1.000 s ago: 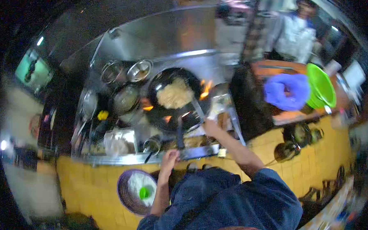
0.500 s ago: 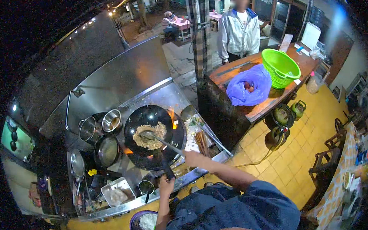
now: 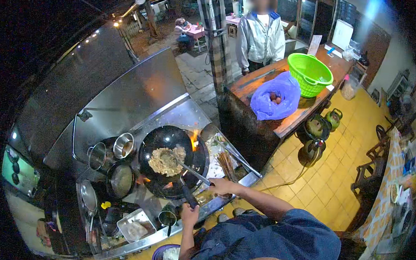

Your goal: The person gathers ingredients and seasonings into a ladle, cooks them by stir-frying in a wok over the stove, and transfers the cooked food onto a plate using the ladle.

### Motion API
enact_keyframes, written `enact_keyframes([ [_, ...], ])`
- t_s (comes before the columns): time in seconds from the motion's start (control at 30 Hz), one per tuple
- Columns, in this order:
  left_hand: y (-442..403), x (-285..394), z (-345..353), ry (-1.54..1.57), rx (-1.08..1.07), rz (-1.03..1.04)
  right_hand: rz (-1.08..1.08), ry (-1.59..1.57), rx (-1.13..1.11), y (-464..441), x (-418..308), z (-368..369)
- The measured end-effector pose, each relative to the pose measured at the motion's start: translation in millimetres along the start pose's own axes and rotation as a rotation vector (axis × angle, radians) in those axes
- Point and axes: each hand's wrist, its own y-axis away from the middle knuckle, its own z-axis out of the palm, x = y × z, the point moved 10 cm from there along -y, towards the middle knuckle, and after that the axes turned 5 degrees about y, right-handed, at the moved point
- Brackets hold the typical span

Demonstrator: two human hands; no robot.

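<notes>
My left hand [image 3: 189, 214] is closed around the black handle [image 3: 189, 196] of a dark wok [image 3: 157, 136], which sits over a burner. Flames [image 3: 195, 139] rise at the wok's right rim. My right hand [image 3: 221, 187] grips the long metal handle of a wok spatula [image 3: 194, 172]. The spatula's head is partly hidden in a heap of light-brown food [image 3: 160, 161] in the wok, which looks like fried rice or noodles.
Pots [image 3: 123, 146] and a pan [image 3: 120, 181] stand left of the wok. A metal tray [image 3: 137, 225] is at the stove's front edge. A purple bag [image 3: 275, 96] of eggs and a green basket [image 3: 309, 75] rest on the counter; a person [image 3: 261, 39] stands behind it.
The spatula has been drawn back through the food toward my body, and my right hand has come down and right. The food has shifted within the wok. My left hand keeps its hold.
</notes>
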Motion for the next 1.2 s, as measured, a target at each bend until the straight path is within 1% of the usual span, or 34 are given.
enact_keyframes([
  [0.03, 3, 7, -4, 0.002, 0.003, 0.001, -0.057, 0.105, 0.039, -13, 11, 5],
  [0.07, 5, 10, -7, 0.005, 0.006, 0.002, -0.115, 0.210, 0.079, -15, 5, 3],
  [0.1, 5, 8, -6, 0.005, 0.007, -0.002, -0.116, 0.209, 0.075, -15, 8, 1],
  [0.17, 4, 7, -6, 0.022, 0.025, 0.026, -0.172, 0.286, -0.003, 2, -27, -21],
  [0.2, 3, 7, -5, 0.021, 0.027, 0.024, -0.164, 0.359, -0.047, 6, -34, -28],
  [0.23, 3, 8, -5, 0.013, 0.025, 0.034, -0.072, 0.443, -0.074, 6, -27, -33],
  [0.3, 2, 12, -5, 0.004, 0.025, 0.045, -0.192, 0.633, -0.017, 12, -42, -52],
  [0.33, 3, 13, -6, -0.010, 0.027, 0.044, -0.193, 0.630, -0.017, 14, -47, -61],
  [0.4, 1, 14, -4, -0.024, 0.029, 0.046, -0.200, 0.779, -0.038, 21, -58, -72],
  [0.43, -1, 11, -3, -0.034, 0.044, 0.050, -0.201, 0.776, -0.038, 26, -65, -71],
  [0.5, -1, 15, -4, -0.048, 0.062, 0.050, -0.101, 0.717, 0.152, 35, -74, -83],
  [0.53, -1, 26, 1, 0.002, -0.026, 0.051, -0.388, 0.877, 0.386, 37, -69, -62],
  [0.57, 0, 36, 7, 0.051, -0.114, 0.054, -0.391, 0.872, 0.388, 32, -63, -49],
  [0.6, 1, 45, 4, 0.046, -0.112, 0.056, -0.281, 0.729, 0.256, 20, -47, -37],
  [0.63, 4, 59, 4, 0.062, -0.125, 0.105, -0.172, 0.585, 0.124, 15, -34, -28],
  [0.67, 4, 70, 5, 0.079, -0.139, 0.155, -0.168, 0.490, 0.052, 18, -30, -20],
  [0.7, 2, 75, 6, 0.075, -0.139, 0.156, -0.169, 0.486, 0.053, 19, -28, -21],
  [0.77, 3, 83, 18, 0.182, -0.229, 0.157, -0.150, 0.436, -0.014, 26, -27, -24],
  [0.8, 0, 84, 22, 0.180, -0.229, 0.158, -0.117, 0.379, -0.104, 29, -21, -27],
  [0.87, -2, 92, 37, 0.146, -0.297, 0.225, -0.107, 0.386, -0.084, 27, -6, -32],
  [0.9, -3, 92, 42, 0.145, -0.297, 0.224, -0.095, 0.394, -0.066, 26, 2, -34],
  [0.93, -1, 100, 49, 0.172, -0.333, 0.256, -0.147, 0.368, -0.040, 31, -2, -38],
  [0.97, 2, 109, 53, 0.198, -0.367, 0.286, -0.151, 0.367, -0.042, 27, 5, -33],
  [1.0, 4, 113, 52, 0.196, -0.363, 0.285, -0.119, 0.392, -0.055, 20, 18, -25],
  [1.03, 11, 124, 56, 0.166, -0.414, 0.311, -0.086, 0.424, -0.064, 16, 30, -20],
  [1.07, 15, 136, 62, 0.138, -0.466, 0.341, -0.099, 0.418, -0.062, 19, 28, -19],
  [1.1, 16, 141, 65, 0.143, -0.462, 0.352, -0.158, 0.443, -0.015, 18, 31, -16],
  [1.17, 22, 135, 76, 0.193, -0.480, 0.313, -0.163, 0.457, 0.004, 21, 30, -15],
  [1.2, 23, 138, 81, 0.225, -0.476, 0.396, -0.173, 0.507, -0.036, 26, 26, -15],
])
